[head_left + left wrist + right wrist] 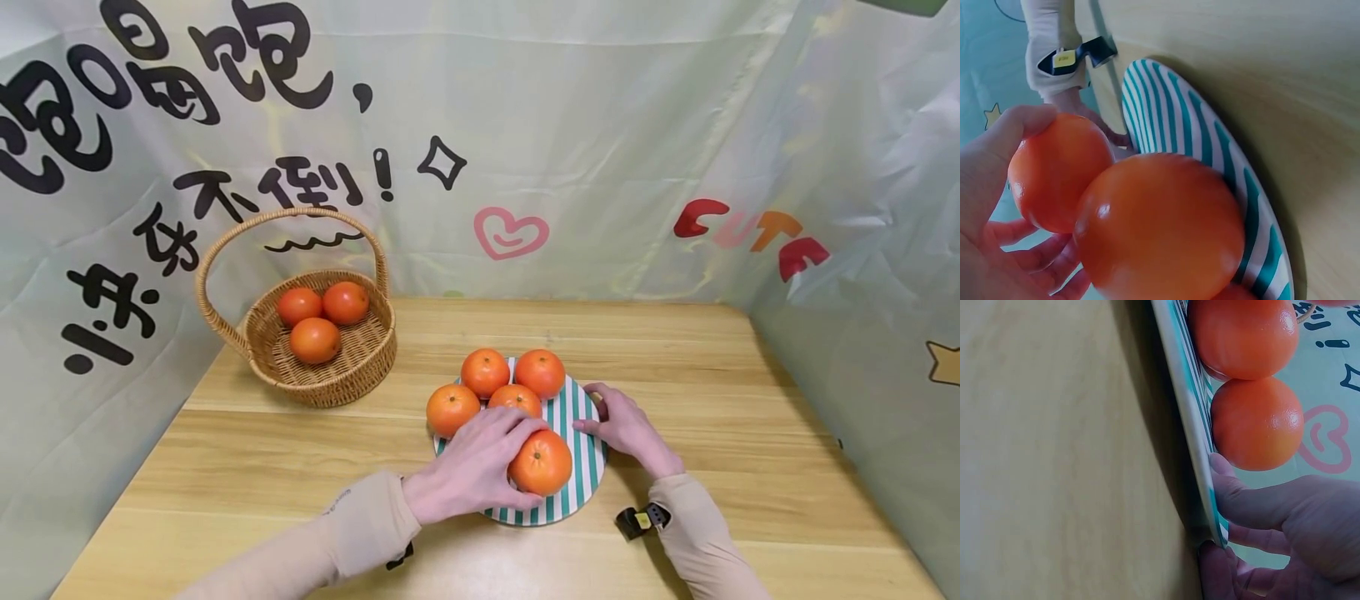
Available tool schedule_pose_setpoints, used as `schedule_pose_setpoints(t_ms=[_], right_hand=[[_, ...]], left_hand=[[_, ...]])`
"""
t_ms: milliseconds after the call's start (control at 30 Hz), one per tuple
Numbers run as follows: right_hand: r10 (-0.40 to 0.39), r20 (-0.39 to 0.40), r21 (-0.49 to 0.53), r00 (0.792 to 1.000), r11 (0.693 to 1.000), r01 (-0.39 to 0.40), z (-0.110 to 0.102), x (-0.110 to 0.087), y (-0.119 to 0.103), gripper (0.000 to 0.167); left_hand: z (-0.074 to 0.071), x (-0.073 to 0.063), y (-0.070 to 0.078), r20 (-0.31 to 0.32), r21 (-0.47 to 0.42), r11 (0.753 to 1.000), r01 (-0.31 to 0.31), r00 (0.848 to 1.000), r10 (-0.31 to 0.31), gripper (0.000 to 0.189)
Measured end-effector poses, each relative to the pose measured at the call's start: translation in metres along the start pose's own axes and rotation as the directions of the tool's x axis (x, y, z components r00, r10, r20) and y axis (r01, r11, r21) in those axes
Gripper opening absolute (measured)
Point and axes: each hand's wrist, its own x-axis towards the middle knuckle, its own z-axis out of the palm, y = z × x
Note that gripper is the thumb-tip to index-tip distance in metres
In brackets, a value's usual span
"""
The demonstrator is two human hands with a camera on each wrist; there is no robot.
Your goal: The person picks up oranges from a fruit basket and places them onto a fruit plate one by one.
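Note:
My left hand [480,462] grips an orange [542,463], thumb on the near side and fingers over the far side, above the front part of a round board [583,467] with green and white stripes. In the left wrist view the held orange [1060,175] is beside a larger-looking orange [1160,228]. My right hand [630,429] holds the board's right edge; in the right wrist view its thumb [1260,503] is on top and fingers are at the underside. Several oranges [485,372] sit on the board's back and left, partly hidden by my left hand.
A wicker basket [352,379] with a tall handle stands at the back left of the wooden table [652,350], holding three orange-red fruits [315,340]. A printed cloth [600,125] closes off the back and sides.

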Motion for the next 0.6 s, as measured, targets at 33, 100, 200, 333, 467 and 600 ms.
schedule_pose_setpoints(t_ms=[33,100,200,333,467,600], right_hand=[[0.000,-0.001,0.001,1.000,1.000,0.000,0.000,0.000,0.000,0.067],[0.001,-0.002,0.002,1.000,1.000,-0.001,0.000,0.000,0.000,0.066],[0.003,-0.002,0.002,1.000,1.000,-0.003,0.000,0.000,0.000,0.066],[0.003,-0.001,-0.001,1.000,1.000,-0.003,0.001,0.000,0.001,0.066],[-0.001,0.000,-0.005,1.000,1.000,0.001,0.001,0.001,0.001,0.066],[-0.007,0.001,-0.002,1.000,1.000,0.007,0.000,0.001,0.001,0.066]], left_hand=[[0.001,0.000,0.000,0.009,0.014,1.000,-0.006,1.000,0.006,0.076],[0.003,0.000,0.001,0.026,0.040,0.999,-0.013,1.000,0.012,0.077],[0.006,0.000,0.002,0.039,0.074,0.997,-0.025,0.999,0.022,0.078],[0.011,0.001,0.002,0.034,0.128,0.991,-0.048,0.998,0.044,0.078],[0.014,0.000,0.001,0.032,0.163,0.984,-0.065,0.998,0.061,0.077],[0.017,0.000,0.001,0.029,0.178,0.982,-0.069,0.997,0.065,0.078]])
